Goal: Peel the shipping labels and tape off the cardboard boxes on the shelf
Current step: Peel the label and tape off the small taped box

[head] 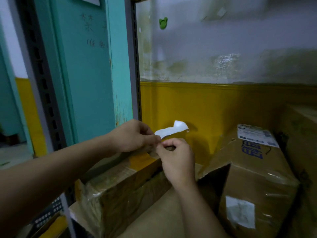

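Pinching a white label scrap (171,130), both hands (135,136) meet above taped cardboard boxes (253,169) by a shelf post (136,66).

Teal door panel (89,66): faint handwritten Chinese characters, not legible. Right cardboard box (253,170): white shipping label (256,134) with blue bands, print too small to read; large blue printed characters (252,149), blurred. Front white label (240,214): unreadable.

Both hands meet above the left box (120,184), left hand (135,136) just left of right hand (176,160), label scrap (171,130) between them. Right box (253,169) sits beside it, wall (223,48) behind, post (135,66) left.
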Demonstrator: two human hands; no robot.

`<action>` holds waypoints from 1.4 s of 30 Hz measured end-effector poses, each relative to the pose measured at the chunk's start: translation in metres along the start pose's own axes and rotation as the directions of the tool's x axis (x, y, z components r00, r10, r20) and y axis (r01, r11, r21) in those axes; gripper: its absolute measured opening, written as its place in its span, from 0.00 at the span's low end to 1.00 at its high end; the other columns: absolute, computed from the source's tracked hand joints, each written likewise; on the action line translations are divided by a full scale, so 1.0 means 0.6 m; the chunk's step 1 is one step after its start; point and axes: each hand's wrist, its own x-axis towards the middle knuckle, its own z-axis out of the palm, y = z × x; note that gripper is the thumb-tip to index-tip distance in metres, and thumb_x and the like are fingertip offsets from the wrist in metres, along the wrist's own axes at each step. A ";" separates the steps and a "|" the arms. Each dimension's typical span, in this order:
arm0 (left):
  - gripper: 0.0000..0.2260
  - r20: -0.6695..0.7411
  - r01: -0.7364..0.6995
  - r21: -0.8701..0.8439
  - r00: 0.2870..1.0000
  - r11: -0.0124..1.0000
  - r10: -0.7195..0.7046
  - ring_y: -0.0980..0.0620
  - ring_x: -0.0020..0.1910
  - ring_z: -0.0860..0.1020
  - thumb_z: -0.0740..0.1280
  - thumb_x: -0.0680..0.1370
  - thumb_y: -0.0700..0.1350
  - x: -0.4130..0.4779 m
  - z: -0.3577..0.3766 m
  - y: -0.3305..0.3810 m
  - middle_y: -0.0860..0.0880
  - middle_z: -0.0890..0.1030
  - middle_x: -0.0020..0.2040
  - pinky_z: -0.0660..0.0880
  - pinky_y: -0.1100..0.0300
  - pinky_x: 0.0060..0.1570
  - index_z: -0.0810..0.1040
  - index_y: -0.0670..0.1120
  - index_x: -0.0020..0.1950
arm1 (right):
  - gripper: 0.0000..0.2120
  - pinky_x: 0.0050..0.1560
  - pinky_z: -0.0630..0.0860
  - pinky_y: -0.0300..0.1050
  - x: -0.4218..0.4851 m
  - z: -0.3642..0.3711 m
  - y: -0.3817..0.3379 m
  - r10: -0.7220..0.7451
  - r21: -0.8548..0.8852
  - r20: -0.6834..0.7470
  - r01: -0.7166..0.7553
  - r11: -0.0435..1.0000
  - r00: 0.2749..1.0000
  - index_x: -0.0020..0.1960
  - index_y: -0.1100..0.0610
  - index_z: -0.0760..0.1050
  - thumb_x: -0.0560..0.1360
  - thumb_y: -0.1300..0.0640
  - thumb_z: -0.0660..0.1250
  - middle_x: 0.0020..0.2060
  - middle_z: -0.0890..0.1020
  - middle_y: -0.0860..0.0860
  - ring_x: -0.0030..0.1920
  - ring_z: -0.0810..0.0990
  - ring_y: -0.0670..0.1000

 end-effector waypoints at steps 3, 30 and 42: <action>0.11 0.017 -0.029 0.004 0.999 1.000 0.029 0.58 0.43 0.82 0.73 0.72 0.58 0.003 -0.005 -0.001 0.55 0.85 0.42 0.78 0.59 0.47 0.85 0.52 0.47 | 0.04 0.36 0.69 0.28 -0.001 0.000 -0.001 -0.014 -0.007 0.007 0.014 1.000 1.000 0.43 0.49 0.77 0.74 0.55 0.71 0.45 0.77 0.43 0.42 0.77 0.41; 0.03 -0.162 -0.233 0.045 0.958 0.971 0.237 0.59 0.38 0.81 0.72 0.76 0.47 0.007 0.029 -0.033 0.54 0.84 0.39 0.80 0.59 0.42 0.82 0.50 0.44 | 0.03 0.37 0.65 0.26 -0.004 0.004 -0.001 -0.067 -0.114 -0.028 0.063 0.991 0.997 0.47 0.50 0.81 0.76 0.54 0.68 0.45 0.77 0.43 0.47 0.75 0.43; 0.05 -0.137 -0.216 -0.001 0.967 0.976 0.214 0.59 0.37 0.78 0.69 0.76 0.49 0.008 0.034 -0.035 0.53 0.81 0.38 0.75 0.62 0.38 0.79 0.49 0.43 | 0.03 0.34 0.67 0.27 -0.010 0.006 -0.005 -0.055 -0.163 -0.041 0.048 0.985 0.998 0.44 0.48 0.78 0.77 0.53 0.68 0.47 0.78 0.44 0.44 0.75 0.41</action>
